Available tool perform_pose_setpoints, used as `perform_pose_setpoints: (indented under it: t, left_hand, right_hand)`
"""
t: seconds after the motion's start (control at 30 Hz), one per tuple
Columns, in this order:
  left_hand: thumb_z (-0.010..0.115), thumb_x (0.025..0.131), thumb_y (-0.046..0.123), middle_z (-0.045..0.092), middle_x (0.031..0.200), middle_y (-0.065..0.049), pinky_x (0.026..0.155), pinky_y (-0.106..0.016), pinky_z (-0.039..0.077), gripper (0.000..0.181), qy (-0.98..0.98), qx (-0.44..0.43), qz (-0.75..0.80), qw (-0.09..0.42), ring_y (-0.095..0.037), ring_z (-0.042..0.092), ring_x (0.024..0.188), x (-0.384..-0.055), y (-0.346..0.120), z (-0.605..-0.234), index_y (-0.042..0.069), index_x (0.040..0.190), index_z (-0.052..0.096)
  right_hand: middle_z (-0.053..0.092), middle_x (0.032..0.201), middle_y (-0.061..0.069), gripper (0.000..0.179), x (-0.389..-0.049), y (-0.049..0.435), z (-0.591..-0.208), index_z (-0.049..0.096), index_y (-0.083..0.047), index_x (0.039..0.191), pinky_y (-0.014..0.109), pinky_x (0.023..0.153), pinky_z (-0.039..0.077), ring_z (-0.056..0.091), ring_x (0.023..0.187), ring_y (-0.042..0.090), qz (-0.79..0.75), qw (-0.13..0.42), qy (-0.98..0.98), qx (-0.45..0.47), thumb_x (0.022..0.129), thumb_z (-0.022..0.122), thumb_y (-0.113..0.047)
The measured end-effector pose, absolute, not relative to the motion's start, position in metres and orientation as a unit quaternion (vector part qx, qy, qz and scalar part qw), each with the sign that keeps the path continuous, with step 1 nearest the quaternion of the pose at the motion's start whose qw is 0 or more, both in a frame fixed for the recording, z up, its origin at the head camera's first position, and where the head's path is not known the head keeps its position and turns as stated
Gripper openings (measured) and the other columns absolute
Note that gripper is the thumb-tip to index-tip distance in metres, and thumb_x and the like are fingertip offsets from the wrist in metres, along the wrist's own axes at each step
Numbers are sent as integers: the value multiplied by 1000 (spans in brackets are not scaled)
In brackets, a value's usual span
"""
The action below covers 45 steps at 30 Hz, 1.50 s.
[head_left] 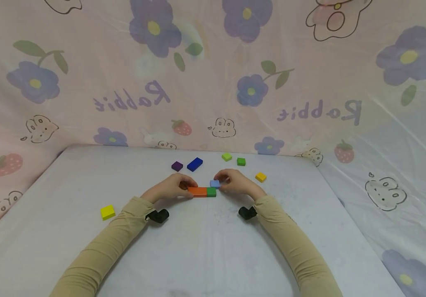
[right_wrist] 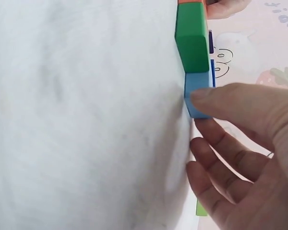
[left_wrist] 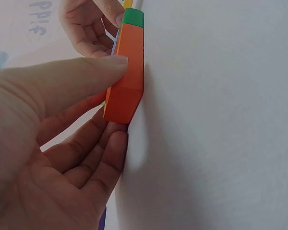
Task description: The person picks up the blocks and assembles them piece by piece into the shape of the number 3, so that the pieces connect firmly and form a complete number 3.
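Observation:
My left hand [head_left: 173, 186] pinches an orange rectangular block [head_left: 199, 192] near its left end, thumb on the near side and fingers behind. A dark green block [head_left: 211, 192] sits flush against the orange block's right end. Behind the green block is a light blue block [head_left: 214, 184], which my right hand [head_left: 237, 182] pinches between thumb and fingers. In the right wrist view the thumb lies across the light blue block [right_wrist: 198, 85], close beside the green block [right_wrist: 192, 36]. Whether the blue and green blocks touch, I cannot tell.
Farther back lie a purple block [head_left: 177, 166], a dark blue block [head_left: 195, 164], a lime block [head_left: 226, 156] and a bright green block [head_left: 241, 161]. An orange-yellow block [head_left: 261, 177] is right of my right hand. A yellow block [head_left: 107, 212] lies left, beside my left sleeve.

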<state>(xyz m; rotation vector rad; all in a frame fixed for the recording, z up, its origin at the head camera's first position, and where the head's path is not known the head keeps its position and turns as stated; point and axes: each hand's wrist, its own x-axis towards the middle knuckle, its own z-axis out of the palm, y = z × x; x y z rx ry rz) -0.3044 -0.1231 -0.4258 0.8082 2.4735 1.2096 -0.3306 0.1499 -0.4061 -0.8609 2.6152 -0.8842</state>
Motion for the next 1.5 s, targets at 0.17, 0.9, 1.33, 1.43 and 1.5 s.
perform_pose_setpoints:
  t: [0.17,0.9,1.33,1.43,1.5]
  left_hand:
    - [76,82,10,66,107,-1,85,-32,49,31,854,279,418,135,-16,58,92,-304,-123,-426,7,112,68]
    - [76,83,12,65,108,0,87,-32,48,32,859,270,413,137,-16,57,93,-301,-123,-424,9,113,68]
    - [76,82,10,66,108,-1,86,-32,48,31,859,273,412,132,-16,58,93,-302,-123,-424,9,112,68]
    - [76,82,10,66,107,-1,86,-32,48,31,858,275,413,133,-16,58,92,-302,-123,-424,8,112,68]
    - [76,82,10,66,107,-1,86,-31,49,31,858,277,413,133,-16,58,92,-303,-123,-424,8,112,68]
  right_hand:
    - [62,112,4,33,-329,149,-405,63,-6,117,35,94,44,54,103,18,-303,124,897,-296,85,70,-4]
    - [62,118,10,35,-328,156,-399,61,-2,120,38,96,43,55,108,22,-309,116,885,-329,86,69,-5]
    - [58,121,21,37,-322,183,-373,56,5,123,49,96,42,52,113,38,-332,107,869,-351,89,67,-6]
    - [57,123,20,38,-322,193,-371,56,2,124,48,97,42,51,115,39,-337,107,870,-344,90,67,-10]
    - [57,124,20,37,-322,200,-370,57,0,124,47,98,41,51,116,39,-347,105,868,-339,90,67,-9]
